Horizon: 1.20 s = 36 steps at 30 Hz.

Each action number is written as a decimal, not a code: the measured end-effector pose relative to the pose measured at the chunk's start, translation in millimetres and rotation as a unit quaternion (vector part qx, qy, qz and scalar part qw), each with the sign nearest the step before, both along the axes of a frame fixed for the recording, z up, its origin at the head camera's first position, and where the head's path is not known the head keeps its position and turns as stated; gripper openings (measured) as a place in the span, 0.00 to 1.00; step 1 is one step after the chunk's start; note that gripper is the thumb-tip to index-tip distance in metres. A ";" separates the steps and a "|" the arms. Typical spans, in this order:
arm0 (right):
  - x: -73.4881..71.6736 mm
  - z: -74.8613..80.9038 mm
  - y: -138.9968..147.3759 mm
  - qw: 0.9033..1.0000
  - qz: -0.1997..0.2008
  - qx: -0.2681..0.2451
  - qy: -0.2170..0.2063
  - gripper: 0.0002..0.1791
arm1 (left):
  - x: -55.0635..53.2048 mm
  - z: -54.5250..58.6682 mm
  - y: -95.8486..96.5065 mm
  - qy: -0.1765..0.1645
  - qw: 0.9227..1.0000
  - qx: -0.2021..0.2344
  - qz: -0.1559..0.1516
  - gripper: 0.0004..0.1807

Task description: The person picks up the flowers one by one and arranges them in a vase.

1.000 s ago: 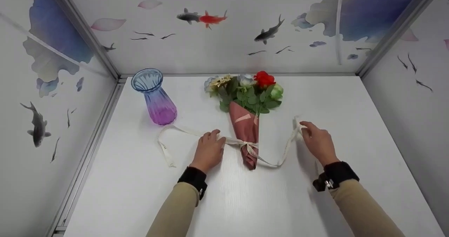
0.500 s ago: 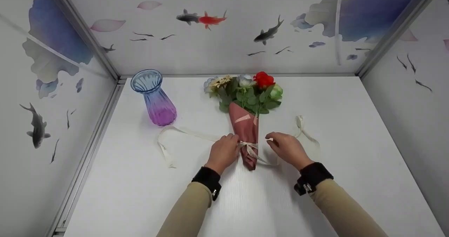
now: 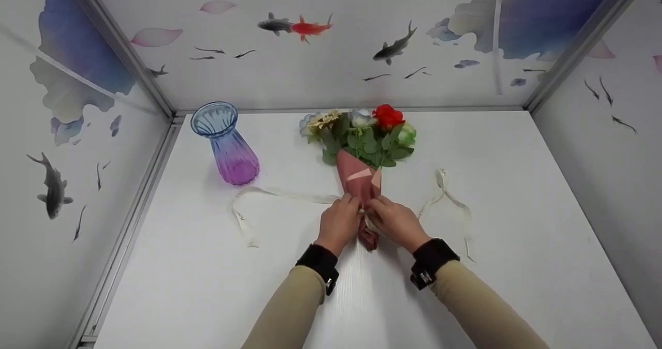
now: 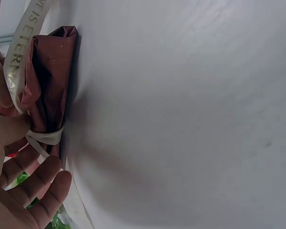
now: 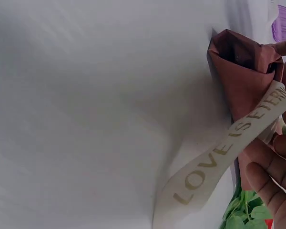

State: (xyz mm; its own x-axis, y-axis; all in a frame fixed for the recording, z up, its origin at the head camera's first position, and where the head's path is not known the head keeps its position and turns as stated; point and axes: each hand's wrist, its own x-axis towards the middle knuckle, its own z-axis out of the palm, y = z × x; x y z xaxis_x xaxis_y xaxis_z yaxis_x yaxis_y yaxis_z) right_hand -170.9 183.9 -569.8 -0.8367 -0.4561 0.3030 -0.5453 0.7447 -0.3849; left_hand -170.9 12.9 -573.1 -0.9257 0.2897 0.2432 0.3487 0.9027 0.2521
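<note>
A bouquet [image 3: 359, 181] in dusky pink wrapping paper lies on the white table, its red, blue, yellow and green blooms facing the back wall. A cream ribbon [image 3: 289, 195] with gold lettering is tied round the narrow lower part of the wrap. Over the knot the two hands meet. My left hand [image 3: 340, 222] pinches the ribbon at the knot, its other fingers [image 4: 40, 183] loosely bent. From the right, my right hand [image 3: 398, 222] pinches the ribbon too; the lettered tail [image 5: 224, 148] slants down from it. The hands hide the knot in the head view.
A ribbed glass vase [image 3: 232, 150], blue above and purple below, stands at the back left. One ribbon end curls on the table to the left; the other end [image 3: 457, 207] loops at the right. Printed wall panels [image 3: 320, 80] enclose the table at back and sides.
My right hand has come left from the ribbon's far right part to the knot. The left hand has slid right along the ribbon to the wrap. The bouquet stays in place.
</note>
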 end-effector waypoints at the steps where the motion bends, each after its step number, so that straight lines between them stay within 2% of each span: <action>1: 0.5 -1.0 -0.6 1.000 -0.002 0.001 0.006 0.08 | -0.1 0.1 0.7 0.003 1.000 -0.004 0.001 0.08; 7: 1.3 -8.2 -3.6 1.000 -0.017 -0.002 0.002 0.05 | 0.2 -3.1 2.2 0.021 0.999 -0.030 -0.004 0.07; 13: -0.4 -10.8 -6.3 0.998 -0.047 -0.028 0.010 0.03 | 2.3 -7.9 1.7 0.081 0.996 -0.029 -0.008 0.05; 16: -1.6 -10.6 -6.8 0.996 -0.067 -0.066 -0.010 0.06 | 2.6 -10.0 1.2 0.109 0.994 -0.019 0.007 0.06; 19: -2.5 -10.4 -5.9 0.988 -0.078 -0.120 -0.055 0.05 | 2.4 -10.5 0.8 0.114 0.993 0.001 0.026 0.07; 23: -3.0 -10.1 -3.1 0.969 -0.096 -0.184 -0.133 0.02 | 2.7 -9.0 0.4 0.085 0.995 0.041 0.043 0.08; 25: -3.2 -9.8 -2.1 0.960 -0.108 -0.199 -0.163 0.03 | 2.8 -8.2 0.2 0.065 0.995 0.064 0.049 0.08; 27: -3.3 -9.3 -2.1 0.955 -0.114 -0.202 -0.184 0.03 | 2.9 -7.7 0.1 0.044 0.994 0.085 0.052 0.07; 29: -3.3 -8.6 -3.7 0.958 -0.111 -0.190 -0.185 0.02 | 2.7 -7.3 0.3 0.027 0.993 0.104 0.052 0.06; 33: -2.2 -7.2 -10.0 0.974 -0.095 -0.144 -0.145 0.02 | 1.6 -5.8 0.3 -0.012 0.990 0.131 0.054 0.06; 36: -0.3 -6.4 -13.1 0.977 -0.114 -0.131 -0.124 0.04 | 0.8 -4.9 -0.1 -0.050 0.984 0.161 0.065 0.06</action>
State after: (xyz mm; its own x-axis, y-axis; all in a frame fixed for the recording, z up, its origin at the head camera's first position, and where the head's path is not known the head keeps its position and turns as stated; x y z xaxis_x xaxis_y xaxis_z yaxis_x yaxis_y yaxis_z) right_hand -171.2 170.9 -576.2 -0.9700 -0.1829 0.1600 -0.2427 0.6950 -0.6768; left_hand -170.2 12.8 -578.0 -0.9737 0.0897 0.2096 0.1947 0.8055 0.5597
